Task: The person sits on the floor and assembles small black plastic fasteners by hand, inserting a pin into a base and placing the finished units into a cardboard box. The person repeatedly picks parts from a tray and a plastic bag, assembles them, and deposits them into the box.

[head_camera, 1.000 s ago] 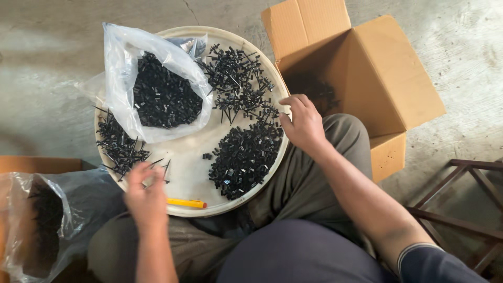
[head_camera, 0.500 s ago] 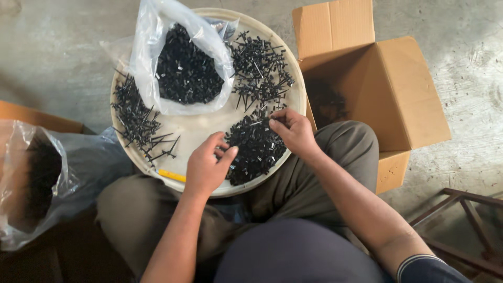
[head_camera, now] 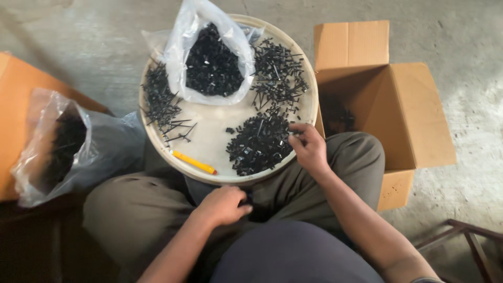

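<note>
R hand (head_camera: 310,148) grip pinched small black metal clips (head_camera: 260,144) on round cream tray (head_camera: 220,126); L hand (head_camera: 224,205) curled closed below tray rim, w/ contents hidden.

An open brown cardboard box (head_camera: 403,110) stands on the grey concrete floor (head_camera: 461,31) at the right, some dark pieces lying inside it. At the far left, a clear plastic bag of dark parts (head_camera: 57,144) leans on an orange cardboard box (head_camera: 18,99). A short yellow pencil-like stick (head_camera: 194,162) lies near. A dark metal frame (head_camera: 466,243) shows at the near right corner.
</note>
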